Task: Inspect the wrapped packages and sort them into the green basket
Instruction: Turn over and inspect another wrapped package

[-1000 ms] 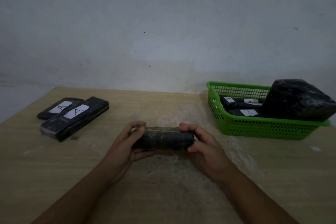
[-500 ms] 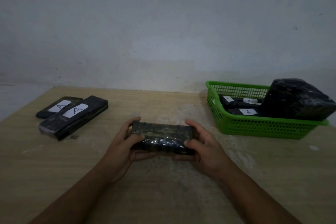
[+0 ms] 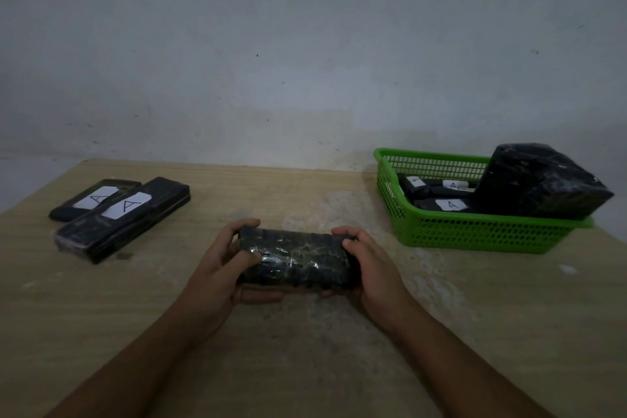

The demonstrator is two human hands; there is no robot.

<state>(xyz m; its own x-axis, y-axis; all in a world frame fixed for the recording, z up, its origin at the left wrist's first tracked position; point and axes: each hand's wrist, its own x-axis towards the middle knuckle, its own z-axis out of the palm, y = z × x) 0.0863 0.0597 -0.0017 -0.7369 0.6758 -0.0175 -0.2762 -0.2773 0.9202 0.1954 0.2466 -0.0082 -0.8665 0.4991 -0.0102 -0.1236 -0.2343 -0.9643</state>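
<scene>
My left hand (image 3: 217,268) and right hand (image 3: 369,268) grip the black package (image 3: 295,256), fingers curled around its ends, above the table (image 3: 305,349).

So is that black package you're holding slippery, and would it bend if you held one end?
Probably a bit slippery: the wrapped package is covered in shiny, crinkled film. It is likely stiff, since its edges run straight between the left hand and right hand gripping its ends. It looks flat-sided, so it probably won't roll.
</scene>
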